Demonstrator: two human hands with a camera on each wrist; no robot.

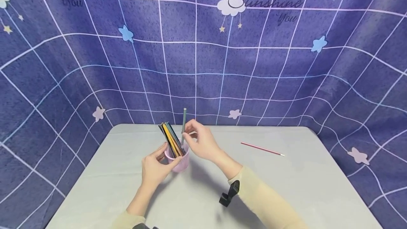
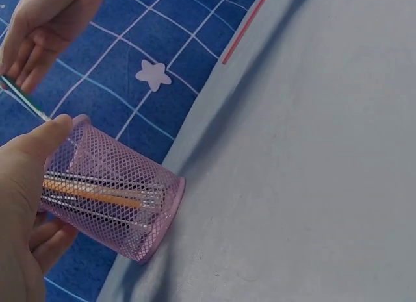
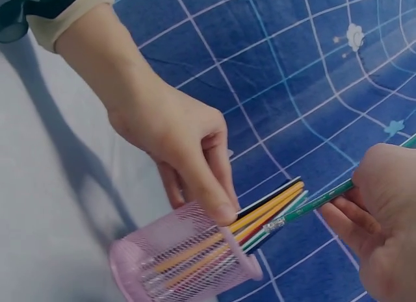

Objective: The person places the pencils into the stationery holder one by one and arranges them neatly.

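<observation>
A pink mesh pen cup [image 1: 180, 165] stands on the table, holding a bundle of pencils [image 1: 172, 139], yellow, black and green among them, all leaning to one side. My left hand [image 1: 154, 169] grips the cup near its rim, thumb on the near side and fingers round the far side. Over the cup's right side, my right hand [image 1: 202, 142] pinches a green pencil [image 3: 322, 199] between thumb and fingers. The pencil is nearly upright in the head view. Its silver band and pale eraser point down at the cup's mouth, beside the other pencils.
A red pencil [image 1: 262, 148] with a white end lies on the table [image 1: 305, 186] to the right of both hands. Behind the table hangs a blue gridded cloth [image 1: 210, 59] with stars and clouds. A black wrist camera [image 1: 229, 194] sits at the right sleeve.
</observation>
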